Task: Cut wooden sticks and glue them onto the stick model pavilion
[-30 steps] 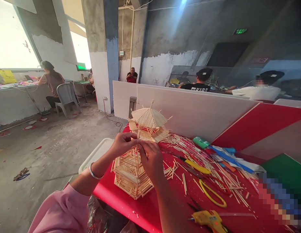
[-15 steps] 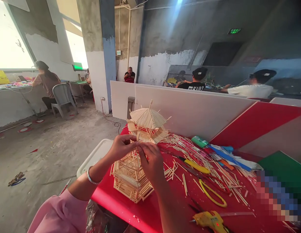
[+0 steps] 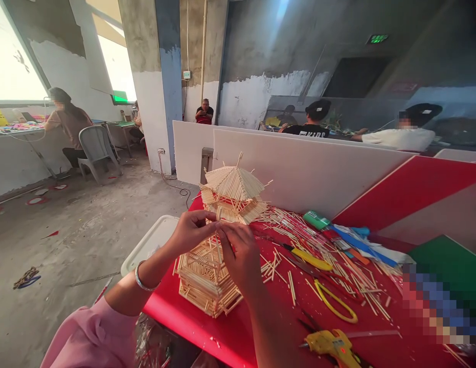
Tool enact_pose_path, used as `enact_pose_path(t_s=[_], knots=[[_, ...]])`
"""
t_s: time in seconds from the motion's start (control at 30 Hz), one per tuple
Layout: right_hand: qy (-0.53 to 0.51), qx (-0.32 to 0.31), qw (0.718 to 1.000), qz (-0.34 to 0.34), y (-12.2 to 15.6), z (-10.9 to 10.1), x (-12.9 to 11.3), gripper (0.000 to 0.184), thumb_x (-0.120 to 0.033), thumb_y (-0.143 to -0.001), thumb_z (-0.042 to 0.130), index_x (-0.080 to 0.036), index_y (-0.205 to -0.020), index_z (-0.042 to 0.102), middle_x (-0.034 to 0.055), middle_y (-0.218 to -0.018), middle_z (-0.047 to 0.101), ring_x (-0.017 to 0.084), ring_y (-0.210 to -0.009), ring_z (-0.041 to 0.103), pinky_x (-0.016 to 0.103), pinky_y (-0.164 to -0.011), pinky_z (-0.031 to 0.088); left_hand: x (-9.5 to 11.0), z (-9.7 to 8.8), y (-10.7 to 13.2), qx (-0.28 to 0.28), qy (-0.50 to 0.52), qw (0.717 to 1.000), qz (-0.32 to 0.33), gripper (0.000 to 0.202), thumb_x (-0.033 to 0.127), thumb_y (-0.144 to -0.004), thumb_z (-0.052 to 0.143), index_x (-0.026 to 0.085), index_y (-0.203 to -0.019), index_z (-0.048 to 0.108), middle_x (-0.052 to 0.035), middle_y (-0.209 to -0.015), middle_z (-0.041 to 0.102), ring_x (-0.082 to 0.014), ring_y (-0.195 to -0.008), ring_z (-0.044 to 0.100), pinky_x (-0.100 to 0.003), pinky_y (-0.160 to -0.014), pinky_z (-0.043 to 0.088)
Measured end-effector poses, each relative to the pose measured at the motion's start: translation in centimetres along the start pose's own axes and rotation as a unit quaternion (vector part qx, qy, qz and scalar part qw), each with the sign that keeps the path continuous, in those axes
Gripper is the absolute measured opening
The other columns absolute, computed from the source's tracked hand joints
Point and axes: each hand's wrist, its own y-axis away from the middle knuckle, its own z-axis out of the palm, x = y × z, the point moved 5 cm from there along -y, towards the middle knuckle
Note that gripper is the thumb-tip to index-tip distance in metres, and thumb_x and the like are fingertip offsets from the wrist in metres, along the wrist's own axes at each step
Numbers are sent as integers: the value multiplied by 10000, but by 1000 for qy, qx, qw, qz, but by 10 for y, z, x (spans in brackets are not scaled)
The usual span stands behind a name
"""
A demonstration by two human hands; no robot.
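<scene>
A tiered pagoda model (image 3: pixel 207 289) built of thin wooden sticks stands upright on a red-covered table (image 3: pixel 238 340). Its pointed stick roof (image 3: pixel 235 183) rises beyond my hands. My left hand (image 3: pixel 194 230) comes in from the left, thumb and forefinger pinched at the middle tier. There a short pale wooden stick (image 3: pixel 219 213) shows at the fingertips. My right hand (image 3: pixel 240 253) meets it from the right, its fingers also closed at that spot. The fingers hide much of the middle tier and the exact contact.
Loose sticks (image 3: pixel 274 266) litter the table on the right. Near them lie yellow-handled pliers (image 3: pixel 310 258), yellow-handled scissors (image 3: pixel 335 301) and a yellow glue gun (image 3: pixel 333 347). White boards (image 3: pixel 299 168) stand along the back. A white tray (image 3: pixel 148 237) sits at left. Other people sit farther off.
The view has shifted slightly. Both hands keep their pinch at the same place on the pagoda, with hardly any movement.
</scene>
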Motion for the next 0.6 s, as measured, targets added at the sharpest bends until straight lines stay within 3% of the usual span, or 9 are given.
enact_pose_path(t_s=[0.6], knots=[[-5,-5,1000,10,1,1,3,173,-216,-953,533,-209,-1021,692,62,-990,729,226,-968,607,427,-906,500,-8,1,-2,4,11,1000,-18,274,399,-770,700,126,-791,696,-3,-617,565,-76,-523,412,-208,-444,303]])
